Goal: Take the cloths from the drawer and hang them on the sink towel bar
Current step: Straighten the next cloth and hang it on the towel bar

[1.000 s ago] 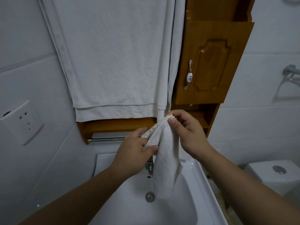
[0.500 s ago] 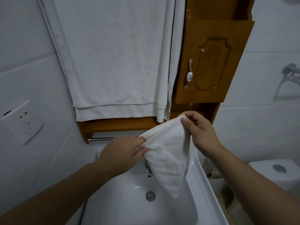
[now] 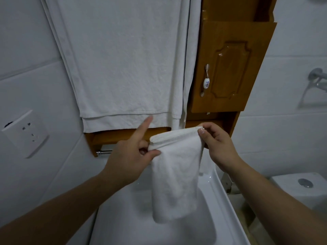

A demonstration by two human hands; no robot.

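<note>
Pinching a small white terry cloth (image 3: 175, 174) by its top corners, left hand (image 3: 129, 160) (forefinger raised) and right hand (image 3: 217, 147) hold it over the white ceramic sink (image 3: 123, 218)

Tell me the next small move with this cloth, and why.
Probably carry the top edge of the cloth forward over the towel bar and let it drape. The left hand and right hand pinch its top corners, spread wide; it hangs above the sink, not yet on the bar.
</note>
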